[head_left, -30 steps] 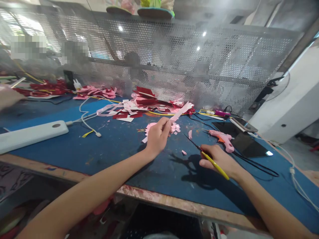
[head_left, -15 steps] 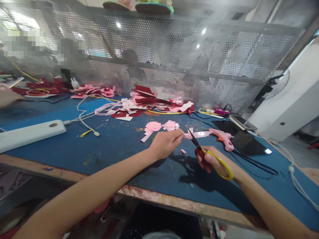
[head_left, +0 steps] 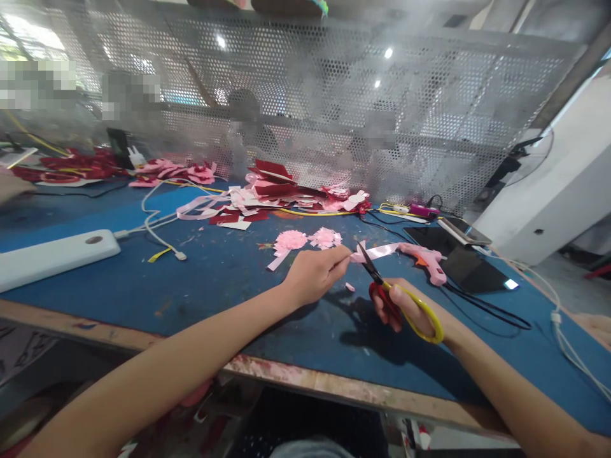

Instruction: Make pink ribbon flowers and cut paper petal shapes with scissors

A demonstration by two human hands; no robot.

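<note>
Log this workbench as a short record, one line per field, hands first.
left hand: pinching a pink ribbon
right hand: holding scissors with yellow and red handles
scissor blades: across the ribbon in view; contact unclear
rosettes: two, pink, beyond the left hand
glue gun: pink, lying on the blue tabletop
back: red and pink scraps before a perforated screen

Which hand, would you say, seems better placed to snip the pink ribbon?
Probably the right hand: it holds the scissors, whose blades overlap the pink ribbon in this view. The left hand is occupied, pinching the ribbon's left part.
</note>
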